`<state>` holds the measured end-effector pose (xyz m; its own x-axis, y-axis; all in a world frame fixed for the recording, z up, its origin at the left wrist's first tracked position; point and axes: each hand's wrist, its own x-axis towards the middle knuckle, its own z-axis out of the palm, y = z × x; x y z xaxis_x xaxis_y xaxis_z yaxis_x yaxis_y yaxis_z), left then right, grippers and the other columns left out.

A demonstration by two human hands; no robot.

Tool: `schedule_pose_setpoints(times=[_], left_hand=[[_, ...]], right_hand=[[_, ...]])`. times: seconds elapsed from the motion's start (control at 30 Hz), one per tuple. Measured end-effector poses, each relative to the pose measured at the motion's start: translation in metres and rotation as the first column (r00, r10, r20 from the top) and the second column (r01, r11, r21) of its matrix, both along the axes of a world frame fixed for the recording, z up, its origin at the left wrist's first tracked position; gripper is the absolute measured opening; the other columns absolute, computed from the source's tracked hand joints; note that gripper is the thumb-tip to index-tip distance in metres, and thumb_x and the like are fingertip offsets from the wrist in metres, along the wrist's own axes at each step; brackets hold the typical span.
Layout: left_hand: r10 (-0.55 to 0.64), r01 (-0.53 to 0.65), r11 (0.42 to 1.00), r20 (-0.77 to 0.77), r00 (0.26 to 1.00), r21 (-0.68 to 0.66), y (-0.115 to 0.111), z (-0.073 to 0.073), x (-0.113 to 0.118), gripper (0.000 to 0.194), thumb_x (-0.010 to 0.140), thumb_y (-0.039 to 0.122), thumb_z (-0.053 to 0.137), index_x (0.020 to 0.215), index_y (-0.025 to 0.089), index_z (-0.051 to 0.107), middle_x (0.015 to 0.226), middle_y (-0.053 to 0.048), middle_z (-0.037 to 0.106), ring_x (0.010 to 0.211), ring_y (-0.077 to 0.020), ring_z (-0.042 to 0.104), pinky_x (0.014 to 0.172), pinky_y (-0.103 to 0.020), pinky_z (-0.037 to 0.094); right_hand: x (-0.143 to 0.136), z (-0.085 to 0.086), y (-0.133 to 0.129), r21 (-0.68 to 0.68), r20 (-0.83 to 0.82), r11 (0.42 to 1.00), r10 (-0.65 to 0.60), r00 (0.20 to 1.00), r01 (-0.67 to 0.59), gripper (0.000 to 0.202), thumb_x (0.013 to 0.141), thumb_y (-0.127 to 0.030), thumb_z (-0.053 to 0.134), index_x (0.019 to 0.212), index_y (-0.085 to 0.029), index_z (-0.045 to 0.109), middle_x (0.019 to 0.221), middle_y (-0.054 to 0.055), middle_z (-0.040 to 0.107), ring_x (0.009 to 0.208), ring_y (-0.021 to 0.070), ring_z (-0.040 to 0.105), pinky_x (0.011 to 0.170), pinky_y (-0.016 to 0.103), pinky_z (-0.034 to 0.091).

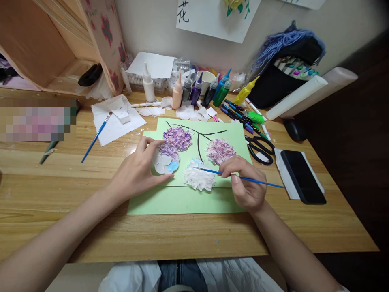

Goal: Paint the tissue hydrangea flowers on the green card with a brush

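My left hand (133, 168) grips the edge of a small round paint palette (164, 160), thumb below and fingers above. The palette's wells show purple and light blue paint. In my right hand (247, 182) is a thin blue paintbrush (209, 170), its tip on the upper part of a white ruffled paper flower (199, 180) tinged light blue there. A purple flower (181, 137) and a pink-purple flower (219, 150) are on the same light green paper (188, 159), near drawn black branches. Another green sheet (170, 202) shows beneath.
Black scissors (261, 151) and a phone (300, 174) lie to the right. Several paint bottles (194, 91) stand behind the paper, near pens (238, 115) and paper scraps. At left, another blue brush (96, 137) rests across a white tissue (106, 132).
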<state>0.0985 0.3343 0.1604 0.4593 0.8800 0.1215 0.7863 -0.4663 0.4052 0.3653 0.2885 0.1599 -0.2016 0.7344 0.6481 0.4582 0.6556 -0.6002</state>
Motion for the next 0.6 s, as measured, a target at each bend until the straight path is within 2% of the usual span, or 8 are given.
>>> schedule_pose_setpoints(times=[0.6], left_hand=[[0.005,-0.006,1.000,-0.018,1.000,-0.018,0.0006,-0.0008,0.0004,0.076,0.078,0.053,0.069,0.138,0.019,0.039,0.125,-0.011,0.047,0.084,-0.0199,0.060,0.069,-0.035,0.054]], right_hand=[[-0.0006,-0.0019,-0.0002,-0.036,0.018,0.999,-0.002,1.000,0.003,0.018,0.087,-0.011,0.044,0.079,-0.021,0.057,0.070,0.002,0.060,0.065,0.0168,0.058,0.061,0.031,0.046]])
